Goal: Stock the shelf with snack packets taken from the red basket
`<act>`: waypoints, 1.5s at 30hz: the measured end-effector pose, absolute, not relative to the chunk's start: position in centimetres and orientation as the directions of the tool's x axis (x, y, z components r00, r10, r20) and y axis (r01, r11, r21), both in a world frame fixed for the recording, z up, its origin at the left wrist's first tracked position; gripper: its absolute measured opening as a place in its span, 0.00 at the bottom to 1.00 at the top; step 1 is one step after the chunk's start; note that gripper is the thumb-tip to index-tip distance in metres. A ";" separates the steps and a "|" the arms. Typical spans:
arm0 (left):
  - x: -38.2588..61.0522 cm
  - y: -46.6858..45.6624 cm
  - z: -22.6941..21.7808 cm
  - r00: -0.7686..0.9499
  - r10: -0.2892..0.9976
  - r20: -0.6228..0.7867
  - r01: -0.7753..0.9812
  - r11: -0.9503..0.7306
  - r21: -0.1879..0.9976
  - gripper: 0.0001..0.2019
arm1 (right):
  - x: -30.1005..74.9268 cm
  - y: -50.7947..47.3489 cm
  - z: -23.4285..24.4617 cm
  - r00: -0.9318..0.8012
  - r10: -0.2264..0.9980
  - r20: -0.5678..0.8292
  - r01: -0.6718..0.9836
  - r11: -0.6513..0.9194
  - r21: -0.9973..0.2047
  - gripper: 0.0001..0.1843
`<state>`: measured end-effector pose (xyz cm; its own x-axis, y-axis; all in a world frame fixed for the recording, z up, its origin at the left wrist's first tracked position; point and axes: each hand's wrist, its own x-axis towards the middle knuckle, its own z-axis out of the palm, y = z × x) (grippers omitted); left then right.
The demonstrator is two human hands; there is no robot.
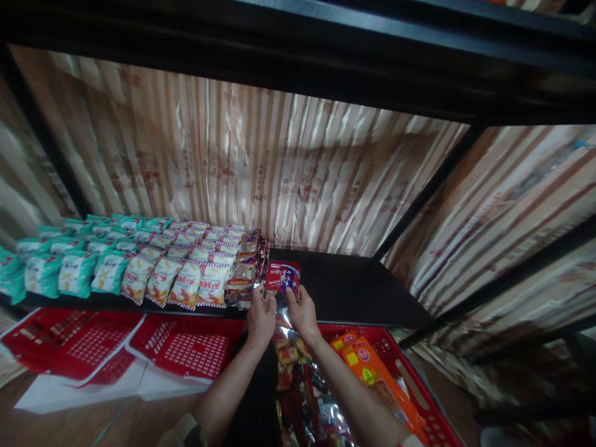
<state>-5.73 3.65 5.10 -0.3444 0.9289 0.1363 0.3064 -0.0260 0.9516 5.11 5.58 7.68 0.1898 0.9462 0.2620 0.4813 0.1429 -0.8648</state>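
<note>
A red and blue snack packet (282, 273) is held flat over the black shelf, its printed face toward me. My right hand (302, 313) pinches its lower right edge, thumb on top. My left hand (261, 315) has its fingers closed at the packet's lower left corner; part of that grip is hidden. Just left of the packet stands a row of brown and red snack packets (243, 273), close to my left fingertips. Below my hands, a shiny heap of assorted wrapped snacks (298, 385) lies partly behind my right forearm.
White striped snack bags (186, 282) and teal snack bags (74, 273) stand in rows along the shelf (354, 288). Red baskets (186, 347) sit below its front edge. Orange packs (367, 366) lie in the right basket. A black beam (298, 56) crosses overhead.
</note>
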 end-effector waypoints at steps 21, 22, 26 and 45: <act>-10.7 10.0 6.0 -0.437 0.832 0.343 0.594 -0.019 0.804 0.20 | -4.0 17.2 12.1 0.096 0.983 0.160 0.862 -0.001 -0.508 0.15; -10.6 10.2 5.9 -0.438 0.835 0.332 0.594 -0.008 0.805 0.20 | -4.1 17.4 12.3 0.095 0.984 0.152 0.869 -0.007 -0.495 0.15; -10.5 10.9 5.7 -0.424 0.844 0.329 0.596 -0.014 0.803 0.19 | -4.5 18.2 12.6 0.091 0.988 0.123 0.893 -0.027 -0.449 0.15; -11.5 12.9 5.9 -0.421 0.848 0.323 0.659 0.040 0.751 0.20 | -6.7 20.6 12.8 0.066 0.989 0.129 0.874 0.005 -0.486 0.20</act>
